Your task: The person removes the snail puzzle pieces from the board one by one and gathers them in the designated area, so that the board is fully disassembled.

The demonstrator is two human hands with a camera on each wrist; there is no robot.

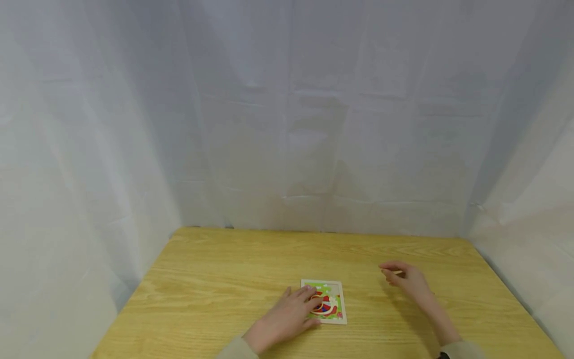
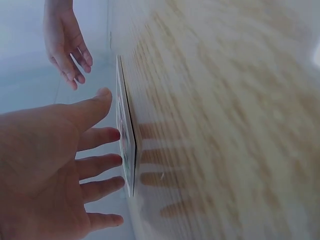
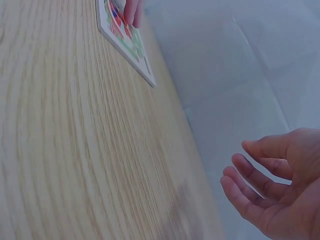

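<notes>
One spread left hand [image 1: 288,315] is seemingly steadying our puzzle [image 1: 332,302]; we're loosely curving an empty right hand [image 1: 410,282], probably needing lowering.

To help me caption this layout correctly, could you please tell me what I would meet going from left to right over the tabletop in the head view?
Left sleeve → left hand → framed picture board → right hand → right sleeve.

Board [image 1: 330,303] on table [image 1: 202,279], under left hand [image 1: 289,314], left of right hand [image 1: 411,283]
</notes>
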